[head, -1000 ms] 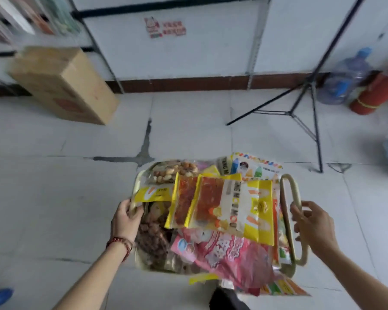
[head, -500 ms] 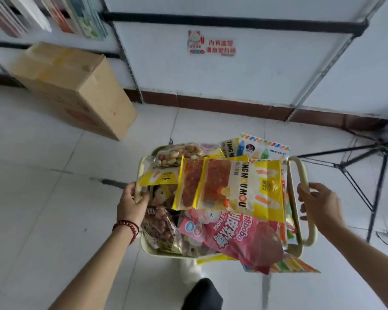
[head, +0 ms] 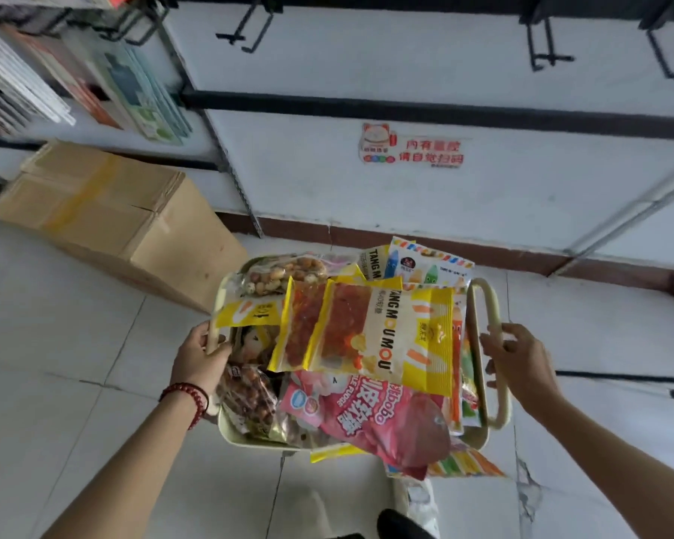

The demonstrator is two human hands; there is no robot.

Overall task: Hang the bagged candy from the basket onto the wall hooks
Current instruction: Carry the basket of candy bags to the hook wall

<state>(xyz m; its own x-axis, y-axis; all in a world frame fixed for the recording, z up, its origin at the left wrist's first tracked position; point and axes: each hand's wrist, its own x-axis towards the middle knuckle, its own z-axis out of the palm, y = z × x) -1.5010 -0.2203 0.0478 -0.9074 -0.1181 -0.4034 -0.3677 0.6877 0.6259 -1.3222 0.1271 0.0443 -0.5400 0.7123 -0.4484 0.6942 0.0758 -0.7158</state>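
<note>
A cream plastic basket piled with bagged candy hangs in front of me above the floor. My left hand grips its left handle and my right hand grips its right handle. On top lies a yellow bag of red gummies, overlapping a pink bag nearer to me. A clear bag of nuts sits at the far left corner. Black wall hooks stick out of the white panel wall above, with more black wall hooks to the right.
A cardboard box stands on the tiled floor at the left against the wall. Flat packaged goods hang on hooks at the upper left. A red and white sticker is on the wall panel. A black stand leg crosses the floor at right.
The view has tilted up and come closer to the wall, bringing the hooks into sight. The basket stays held by both handles; the tripod and bottles at right have left the view.
</note>
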